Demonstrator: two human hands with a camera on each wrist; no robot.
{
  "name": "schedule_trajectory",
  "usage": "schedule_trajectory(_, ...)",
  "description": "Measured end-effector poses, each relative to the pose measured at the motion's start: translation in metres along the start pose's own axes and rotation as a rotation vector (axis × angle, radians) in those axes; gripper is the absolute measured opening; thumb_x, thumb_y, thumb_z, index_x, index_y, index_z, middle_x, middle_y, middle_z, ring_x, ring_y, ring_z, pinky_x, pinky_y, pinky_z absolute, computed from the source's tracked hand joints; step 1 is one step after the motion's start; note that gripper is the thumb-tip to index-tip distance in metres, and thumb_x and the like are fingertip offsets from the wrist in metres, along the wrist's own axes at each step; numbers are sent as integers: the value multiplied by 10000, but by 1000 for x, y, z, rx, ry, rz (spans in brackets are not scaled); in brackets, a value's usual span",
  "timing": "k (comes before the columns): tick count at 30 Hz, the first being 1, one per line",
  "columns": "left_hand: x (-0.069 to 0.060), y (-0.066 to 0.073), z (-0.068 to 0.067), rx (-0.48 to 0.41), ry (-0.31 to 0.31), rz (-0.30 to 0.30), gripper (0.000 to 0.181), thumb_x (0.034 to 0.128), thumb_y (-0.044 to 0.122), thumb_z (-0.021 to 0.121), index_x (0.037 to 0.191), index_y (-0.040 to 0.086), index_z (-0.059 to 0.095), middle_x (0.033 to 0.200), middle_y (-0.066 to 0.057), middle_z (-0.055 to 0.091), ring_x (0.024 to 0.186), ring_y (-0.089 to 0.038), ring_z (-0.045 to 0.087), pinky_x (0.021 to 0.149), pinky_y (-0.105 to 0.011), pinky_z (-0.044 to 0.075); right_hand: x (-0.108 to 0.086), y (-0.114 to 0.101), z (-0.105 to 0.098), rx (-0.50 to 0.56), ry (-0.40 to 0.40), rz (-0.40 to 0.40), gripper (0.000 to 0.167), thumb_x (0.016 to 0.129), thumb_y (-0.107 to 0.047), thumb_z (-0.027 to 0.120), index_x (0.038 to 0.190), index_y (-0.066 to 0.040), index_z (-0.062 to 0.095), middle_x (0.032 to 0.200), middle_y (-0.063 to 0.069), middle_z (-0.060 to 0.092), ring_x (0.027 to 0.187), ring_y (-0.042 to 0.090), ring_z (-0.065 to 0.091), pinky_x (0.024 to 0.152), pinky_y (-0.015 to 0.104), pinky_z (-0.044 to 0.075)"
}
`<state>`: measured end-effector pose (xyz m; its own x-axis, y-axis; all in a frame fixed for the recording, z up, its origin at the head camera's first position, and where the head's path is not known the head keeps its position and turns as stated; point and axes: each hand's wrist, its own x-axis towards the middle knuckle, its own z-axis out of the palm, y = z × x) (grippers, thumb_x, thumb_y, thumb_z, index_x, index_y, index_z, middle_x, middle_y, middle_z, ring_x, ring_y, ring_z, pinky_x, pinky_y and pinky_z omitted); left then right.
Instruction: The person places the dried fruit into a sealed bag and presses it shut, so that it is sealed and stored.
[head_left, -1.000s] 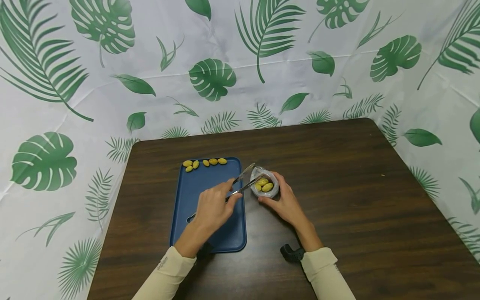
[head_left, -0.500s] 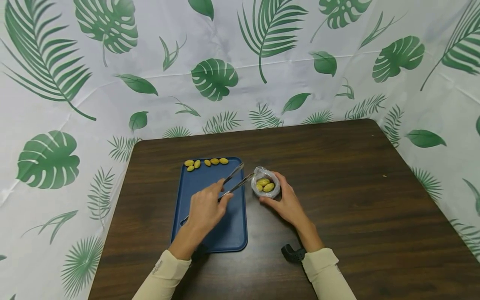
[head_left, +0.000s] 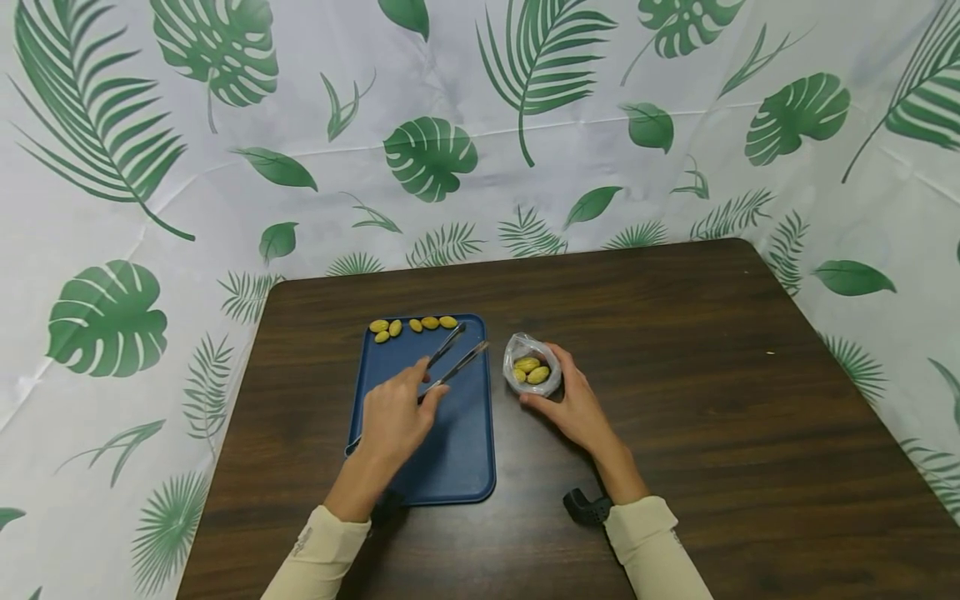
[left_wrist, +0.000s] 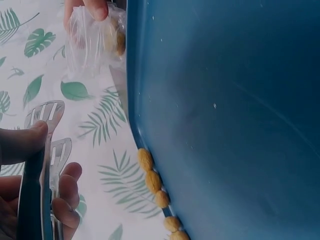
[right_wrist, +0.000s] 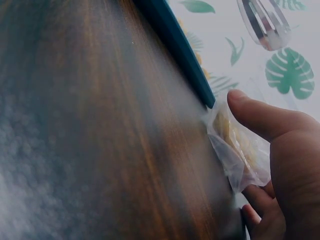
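In the head view my left hand (head_left: 392,423) grips metal tongs (head_left: 467,358) over the blue tray (head_left: 450,467). The tongs' two arms stand apart with nothing between them. The left wrist view shows slotted tips and a dark handle. My right hand (head_left: 576,407) holds a clear plastic bag (head_left: 556,375) by its side, fingers and thumb around it. Through its open mouth several yellow-green oval pieces (head_left: 537,375), like nuts or small fruits, are visible. More yellow oval pieces (head_left: 430,322) lie in two groups along the tray's far edge. Their exact kind is unclear.
The tray lies on a dark wood table (head_left: 675,333), with the bag beside its right edge. A black curved piece (head_left: 587,507) sits at my right wrist. Behind the table hangs a white leaf-print cloth (head_left: 330,200). A tiny pale speck lies far right on the table.
My left hand has moved left with the tongs, from over the bag's mouth back over the tray. My right hand and the bag have stayed in place.
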<state>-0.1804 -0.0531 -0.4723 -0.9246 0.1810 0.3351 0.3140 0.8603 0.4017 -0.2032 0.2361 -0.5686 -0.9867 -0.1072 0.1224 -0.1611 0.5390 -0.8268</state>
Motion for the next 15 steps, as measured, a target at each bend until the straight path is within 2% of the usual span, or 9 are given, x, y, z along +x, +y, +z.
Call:
schedule_trajectory(9, -1, -12, -3, 17, 17, -31, 494, 903, 286, 811, 1265, -32, 703, 955, -116, 787, 501, -93, 443, 461, -258, 362, -1, -2, -1, -2, -5, 19, 936, 837, -402, 865, 1580, -225, 325, 1554, 130, 488, 1439, 367, 459, 1150, 654, 354)
schedule_trajectory(15, -1, -18, -5, 15, 4, -52, 496, 915, 295, 799, 1274, -31, 695, 972, -131, 785, 493, -91, 437, 464, -264, 364, 0, 0, 0, 7, 2, 4, 924, 833, -377, 872, 1573, -224, 340, 1536, 125, 505, 1420, 364, 475, 1142, 642, 363)
